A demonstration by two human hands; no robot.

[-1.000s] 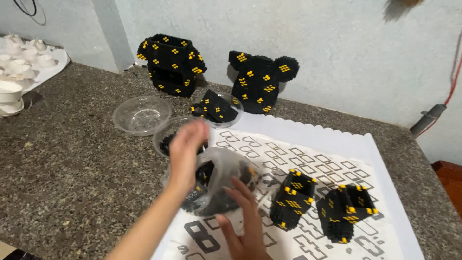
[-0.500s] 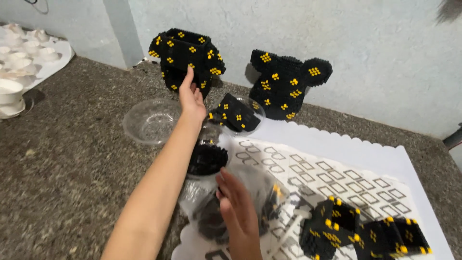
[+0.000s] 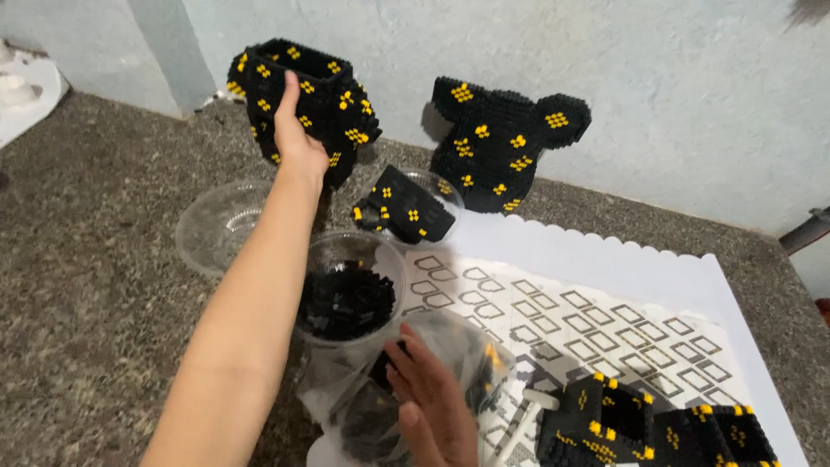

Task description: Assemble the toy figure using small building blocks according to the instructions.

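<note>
The speckled bench (image 3: 95, 285) carries everything; take the white patterned mat (image 3: 605, 294) as the landmark. Beyond the mat's far left corner stands the hollow black-and-yellow block body (image 3: 337, 95), open side up, which lets the left hand (image 3: 298, 143) close its fingers over the rim. A block head with ears (image 3: 501, 143) leans against the wall behind the mat. At the mat's near left edge, the right hand (image 3: 432, 402) lies flat, fingers spread, pinning a clear bag of black pieces (image 3: 467, 363), well apart from the body.
</note>
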